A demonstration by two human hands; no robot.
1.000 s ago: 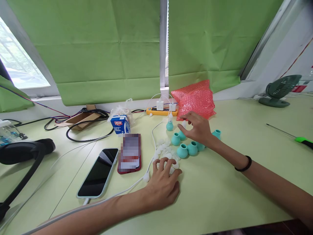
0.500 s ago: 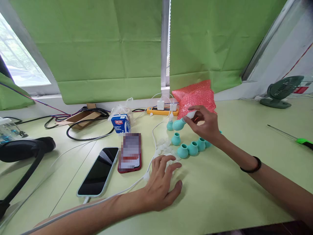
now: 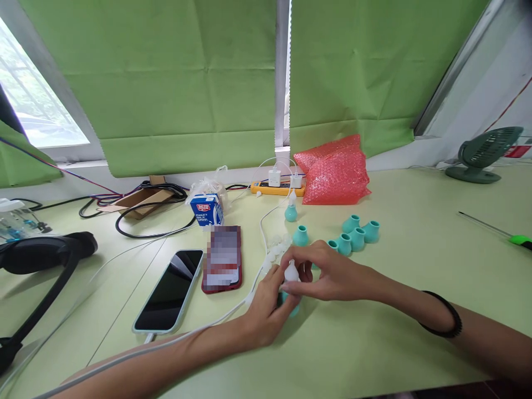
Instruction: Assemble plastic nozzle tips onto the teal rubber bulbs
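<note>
My left hand point(image 3: 266, 310) is wrapped around a teal rubber bulb point(image 3: 294, 309), mostly covered by the fingers. Thumb and fingers of my right hand point(image 3: 326, 271) pinch the white nozzle point(image 3: 291, 271) that points up from that bulb's mouth. Just beyond my hands lies a pile of translucent white pieces point(image 3: 275, 252), partly hidden. One open-mouthed bulb point(image 3: 300, 236) stands behind the right fingers. Farther back, another bulb point(image 3: 290, 213) carries a white nozzle. Several more open bulbs point(image 3: 357, 239) are grouped to the right, some partly covered by my right hand.
Two phones point(image 3: 170, 291) lie left of my hands, and a white cable point(image 3: 216, 320) crosses over my left forearm. Behind are a blue milk carton point(image 3: 206, 210), an orange power strip point(image 3: 266, 189) and a red bubble-wrap bag point(image 3: 336, 174). A screwdriver point(image 3: 490, 226) and a fan point(image 3: 477, 158) are at right.
My right hand has brought the nozzle-topped bulb down and left to my left hand. The left hand, open over the white pieces before, has closed around the bulb.
</note>
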